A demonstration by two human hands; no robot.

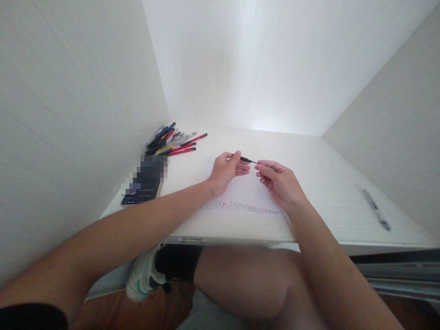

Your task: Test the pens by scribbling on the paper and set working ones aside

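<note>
Above a sheet of paper (240, 192), a black pen (245, 159) is held level between my two hands. My left hand (227, 169) pinches its thicker black barrel with thumb and forefinger, the other fingers stretched below. From the barrel's right end runs a thin dark stem (254, 162), pinched at its far end by the fingertips of my right hand (277, 178). Whether stem and barrel are joined is too small to tell. Rows of small black and red marks (240, 208) cover the sheet's near part.
A pile of pens (168, 141), black, red, blue, yellow and clear, lies at the back left of the white desk (323, 183). A phone (144, 183) lies before it. One clear pen (376, 210) is on the right. White panels (240, 68) enclose the desk's back and sides.
</note>
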